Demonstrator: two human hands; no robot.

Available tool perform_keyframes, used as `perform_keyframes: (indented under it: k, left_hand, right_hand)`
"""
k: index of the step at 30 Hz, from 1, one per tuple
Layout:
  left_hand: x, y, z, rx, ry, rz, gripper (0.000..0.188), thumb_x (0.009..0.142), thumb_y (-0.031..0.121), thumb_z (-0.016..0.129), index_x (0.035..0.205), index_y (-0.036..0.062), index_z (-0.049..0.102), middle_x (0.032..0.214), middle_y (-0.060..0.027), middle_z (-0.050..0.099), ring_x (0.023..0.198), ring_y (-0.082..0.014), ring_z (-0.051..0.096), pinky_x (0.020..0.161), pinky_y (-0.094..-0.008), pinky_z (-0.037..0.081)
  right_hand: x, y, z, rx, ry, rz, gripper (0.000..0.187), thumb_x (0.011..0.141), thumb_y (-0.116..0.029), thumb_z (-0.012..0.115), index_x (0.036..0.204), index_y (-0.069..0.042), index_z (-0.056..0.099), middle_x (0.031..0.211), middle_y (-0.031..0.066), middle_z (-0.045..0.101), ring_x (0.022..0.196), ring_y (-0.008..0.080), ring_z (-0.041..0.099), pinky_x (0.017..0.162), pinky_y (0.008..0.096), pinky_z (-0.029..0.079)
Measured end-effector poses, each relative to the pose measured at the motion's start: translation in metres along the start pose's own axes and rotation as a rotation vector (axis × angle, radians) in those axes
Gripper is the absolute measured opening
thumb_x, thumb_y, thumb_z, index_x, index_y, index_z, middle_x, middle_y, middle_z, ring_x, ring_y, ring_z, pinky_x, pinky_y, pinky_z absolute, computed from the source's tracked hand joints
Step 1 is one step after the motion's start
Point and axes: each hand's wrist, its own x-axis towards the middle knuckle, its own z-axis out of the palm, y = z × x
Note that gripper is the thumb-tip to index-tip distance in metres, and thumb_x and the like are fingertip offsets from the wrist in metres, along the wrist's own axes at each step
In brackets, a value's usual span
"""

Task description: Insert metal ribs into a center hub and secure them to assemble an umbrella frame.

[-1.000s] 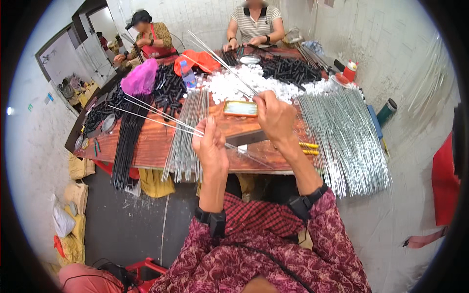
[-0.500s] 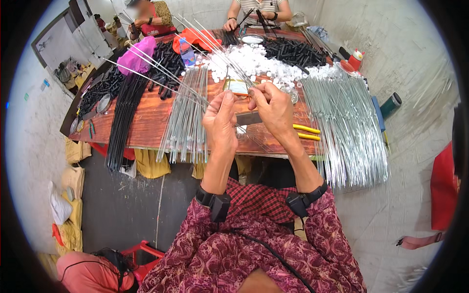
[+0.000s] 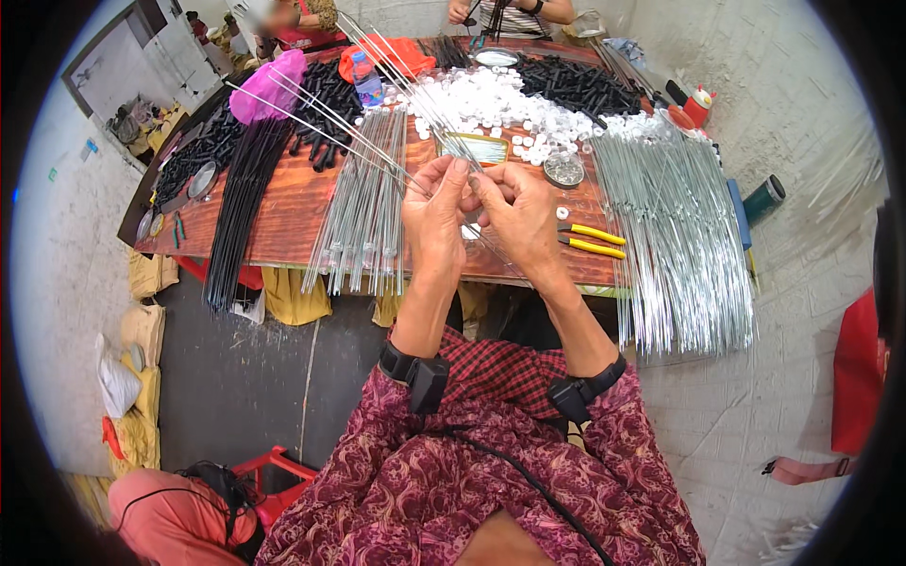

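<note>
Left hand [image 3: 436, 212] and right hand [image 3: 514, 215] raised together above the near edge of the wooden table [image 3: 293, 203], fingers pinched on a small fan of thin metal rods [image 3: 377, 75] that splay up and leftward. Just left lies a bundle of silver rods [image 3: 363, 203]; right, yellow-handled pliers [image 3: 590, 241] and a larger silver rod pile [image 3: 675, 236]. Beyond the hands, white caps [image 3: 491, 99] and black rods [image 3: 241, 203].

Bright, even daylight; fisheye-warped edges
</note>
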Motion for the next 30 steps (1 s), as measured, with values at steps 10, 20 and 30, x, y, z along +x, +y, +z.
perform_keyframes:
  k: [10,20,30]
  left_hand:
    - [0.000,0.007,0.000,0.034,-0.010,-0.035,0.028,0.082,0.012,0.076,0.101,-0.0009,0.059,0.086,-0.0065,0.066,0.065,-0.0101,0.062,0.056,-0.0207,0.053]
    - [0.002,0.014,-0.017,0.090,-0.071,-0.041,0.025,0.082,0.012,0.076,0.100,0.0004,0.062,0.082,-0.0013,0.065,0.053,-0.0001,0.045,0.043,-0.0140,0.030]
    - [-0.012,0.025,-0.001,0.223,-0.105,-0.136,0.026,0.087,0.015,0.071,0.107,-0.0013,0.065,0.072,0.0066,0.055,0.052,0.0020,0.034,0.043,-0.0149,0.022]
  right_hand:
    - [-0.006,-0.006,-0.002,0.037,-0.046,0.008,0.019,0.093,-0.014,0.059,0.091,0.004,0.065,0.071,0.0112,0.070,0.054,0.0106,0.063,0.048,0.0242,0.048]
    - [0.013,0.005,-0.024,-0.100,0.065,-0.040,0.029,0.098,-0.024,0.054,0.090,0.003,0.063,0.068,0.0061,0.065,0.056,0.0082,0.060,0.049,0.0224,0.045]
    - [0.005,-0.004,-0.030,0.538,-0.238,0.245,0.023,0.095,-0.025,0.060,0.090,-0.002,0.060,0.066,0.0005,0.057,0.051,0.0046,0.048,0.046,0.0181,0.037]
